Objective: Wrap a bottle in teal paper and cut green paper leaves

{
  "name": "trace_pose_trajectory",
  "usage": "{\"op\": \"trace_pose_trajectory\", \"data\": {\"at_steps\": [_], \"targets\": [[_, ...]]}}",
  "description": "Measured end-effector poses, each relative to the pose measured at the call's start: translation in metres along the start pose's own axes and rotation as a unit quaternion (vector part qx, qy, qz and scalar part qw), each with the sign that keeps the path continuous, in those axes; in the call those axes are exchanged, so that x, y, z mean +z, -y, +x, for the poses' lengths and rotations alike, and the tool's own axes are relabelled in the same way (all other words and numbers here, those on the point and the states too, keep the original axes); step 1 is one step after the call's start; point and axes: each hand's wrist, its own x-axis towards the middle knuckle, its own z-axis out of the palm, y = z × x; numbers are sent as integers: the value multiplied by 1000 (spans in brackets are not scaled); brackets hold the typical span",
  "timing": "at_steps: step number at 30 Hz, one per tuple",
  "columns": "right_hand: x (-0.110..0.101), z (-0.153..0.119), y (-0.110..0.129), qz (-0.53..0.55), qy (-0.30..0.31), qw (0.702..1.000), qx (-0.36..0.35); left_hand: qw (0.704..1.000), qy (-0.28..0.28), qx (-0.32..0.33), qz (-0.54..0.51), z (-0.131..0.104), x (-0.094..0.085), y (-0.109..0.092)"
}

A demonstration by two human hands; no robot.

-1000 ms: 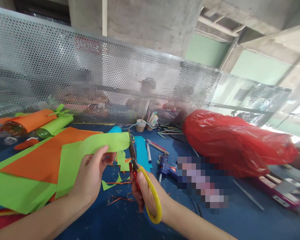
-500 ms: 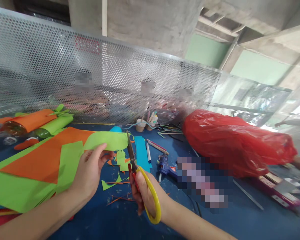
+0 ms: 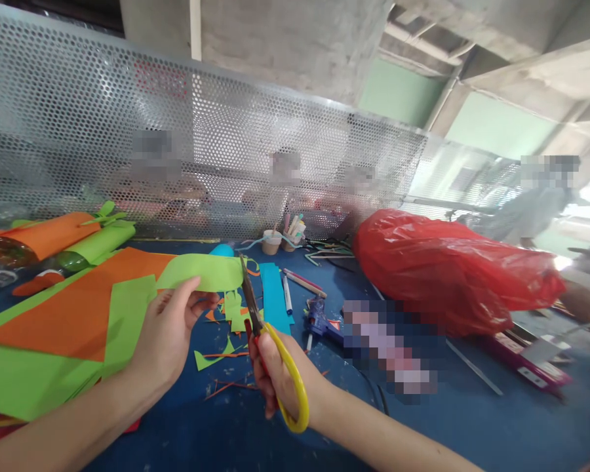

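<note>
A light green paper piece (image 3: pixel 211 272) with a rounded end is pinched between the thumb and fingers of my left hand (image 3: pixel 170 328). My right hand (image 3: pixel 280 370) grips a pair of scissors (image 3: pixel 253 301) with yellow and red handles. The scissor blades point away from me and meet the right end of the green piece. Green and orange paper scraps (image 3: pixel 236 311) lie on the blue table (image 3: pixel 191 426) beneath and between my hands. Large orange sheets (image 3: pixel 69 308) and green sheets (image 3: pixel 24 373) lie to the left, partly under my left forearm.
Blue paper strips (image 3: pixel 274 295), a marker (image 3: pixel 288 295) and a blue glue gun (image 3: pixel 319 318) lie right of the scissors. A red plastic bag (image 3: pixel 437 269) sits at the right. Paper-wrapped bottles (image 3: pixel 54 236) lie back left. Cups (image 3: pixel 271 242) stand before a perforated metal screen (image 3: pixel 255 151).
The whole view has shifted slightly, so things appear a little further left. At the right, a person has come further into view. My hands keep the same hold on the paper and scissors.
</note>
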Motion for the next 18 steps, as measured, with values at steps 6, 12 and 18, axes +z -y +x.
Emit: {"op": "trace_pose_trajectory", "data": {"at_steps": [6, 12, 18], "targets": [[-1, -1, -1, -32, 23, 999, -7, 998, 19, -13, 50, 0, 1, 0], [-3, -3, -7, -87, 34, 994, -49, 993, 42, -30, 107, -4, 2, 0], [-5, -5, -14, -92, 30, 993, -71, 995, 37, -18, 94, -8, 5, -4]]}}
